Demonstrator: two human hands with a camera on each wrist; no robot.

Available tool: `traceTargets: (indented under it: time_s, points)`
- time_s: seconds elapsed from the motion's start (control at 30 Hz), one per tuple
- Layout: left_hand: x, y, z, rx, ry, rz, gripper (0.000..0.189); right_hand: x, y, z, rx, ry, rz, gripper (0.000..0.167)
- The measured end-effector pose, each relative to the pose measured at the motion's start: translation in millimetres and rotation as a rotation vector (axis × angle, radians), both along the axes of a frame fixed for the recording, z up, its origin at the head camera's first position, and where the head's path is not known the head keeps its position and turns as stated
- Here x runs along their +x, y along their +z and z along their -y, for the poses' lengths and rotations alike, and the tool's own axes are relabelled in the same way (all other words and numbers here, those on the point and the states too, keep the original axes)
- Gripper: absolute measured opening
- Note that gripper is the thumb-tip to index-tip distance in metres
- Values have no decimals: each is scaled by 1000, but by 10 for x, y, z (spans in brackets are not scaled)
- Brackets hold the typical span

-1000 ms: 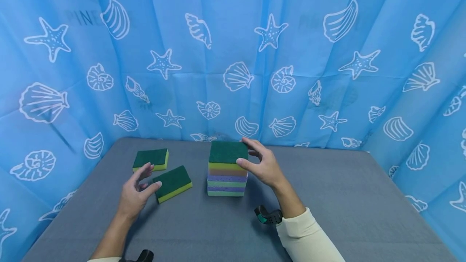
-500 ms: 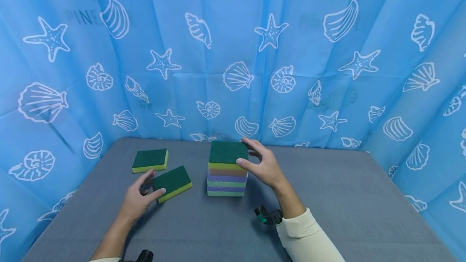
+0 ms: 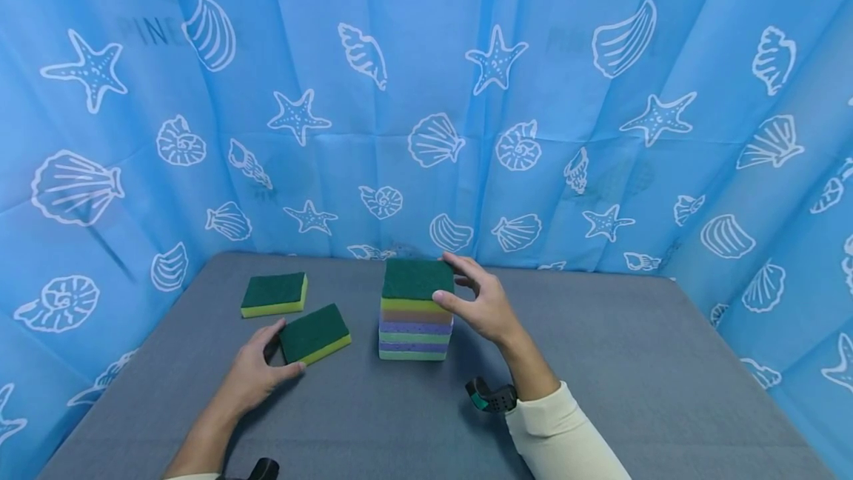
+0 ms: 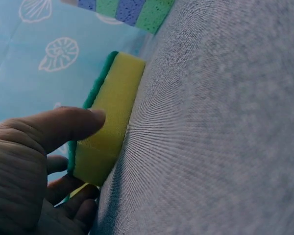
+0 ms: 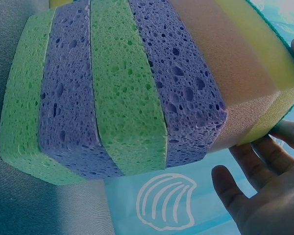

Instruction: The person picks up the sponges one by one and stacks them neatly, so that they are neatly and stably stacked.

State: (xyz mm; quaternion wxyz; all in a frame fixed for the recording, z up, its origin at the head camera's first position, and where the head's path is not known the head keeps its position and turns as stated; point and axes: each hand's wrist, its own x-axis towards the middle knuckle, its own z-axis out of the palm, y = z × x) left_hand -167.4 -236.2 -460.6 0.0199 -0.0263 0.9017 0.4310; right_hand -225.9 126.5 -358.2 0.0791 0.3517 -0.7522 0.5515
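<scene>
On the table at left, my left hand point(image 3: 256, 376) is at a green-and-yellow scouring sponge point(image 3: 313, 335), thumb along its near yellow side and fingers at its left end. In the left wrist view the thumb point(image 4: 73, 128) lies over the yellow foam point(image 4: 112, 117), with other fingers at its end. A stack of sponges point(image 3: 415, 339) stands mid-table: green and purple layers below, an orange one, then a green-and-yellow scouring sponge point(image 3: 418, 278) on top. My right hand point(image 3: 485, 306) holds that top sponge at its right end, thumb at the near corner, fingers at the far one.
Another green-and-yellow sponge point(image 3: 275, 291) lies flat behind the left hand's one. A grey cloth covers the table point(image 3: 586, 361). A blue shell-print curtain point(image 3: 426, 95) hangs close behind it and along both sides.
My left hand has come down and spread around the nearer sponge, its thumb moving from over the top to the near side. The right hand and the stack have stayed put.
</scene>
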Motion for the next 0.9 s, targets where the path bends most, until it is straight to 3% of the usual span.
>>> traceTargets:
  time_s: [0.3,0.9]
  points:
    - [13,16,-11,34,30,-50,85,-5,-6,2,-6,8,-7,56]
    - [89,166,-109,290,93,-219,77,6,-1,0,16,-8,-1,57]
